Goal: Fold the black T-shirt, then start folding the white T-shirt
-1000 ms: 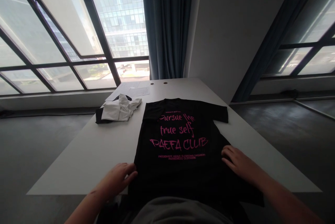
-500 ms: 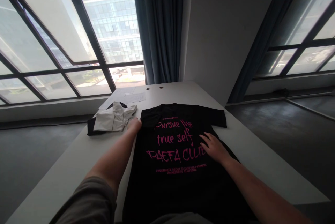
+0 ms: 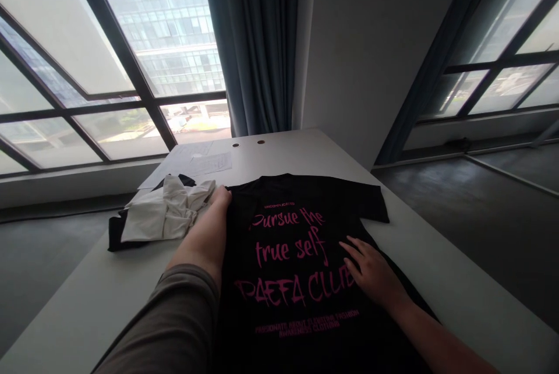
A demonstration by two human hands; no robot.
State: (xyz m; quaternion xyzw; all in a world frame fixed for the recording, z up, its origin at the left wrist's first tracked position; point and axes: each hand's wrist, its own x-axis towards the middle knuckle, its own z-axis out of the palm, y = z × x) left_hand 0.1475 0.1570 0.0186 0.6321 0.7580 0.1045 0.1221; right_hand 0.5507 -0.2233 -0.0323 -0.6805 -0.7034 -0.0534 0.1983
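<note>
A black T-shirt (image 3: 290, 275) with pink lettering lies spread on the white table, collar away from me. Its right sleeve sticks out flat; on the left side no sleeve extends past my hand. My left hand (image 3: 223, 194) is closed on the shirt's edge near the left shoulder. Over the right part of the lettering rests my right hand (image 3: 373, 269), palm down with its fingers apart. Just left of my left hand sits a crumpled off-white garment (image 3: 159, 211) on top of a black cloth (image 3: 117, 235).
The white table (image 3: 288, 152) has two round holes at its far end. Sheets of paper (image 3: 212, 162) lie at its back left. A blue curtain (image 3: 257, 42) and a wall stand behind it, with large windows on both sides.
My view has shifted nearer, so the shirt looks larger. My left hand has moved slightly away from me at the shirt's shoulder. My right hand stays spread on the fabric.
</note>
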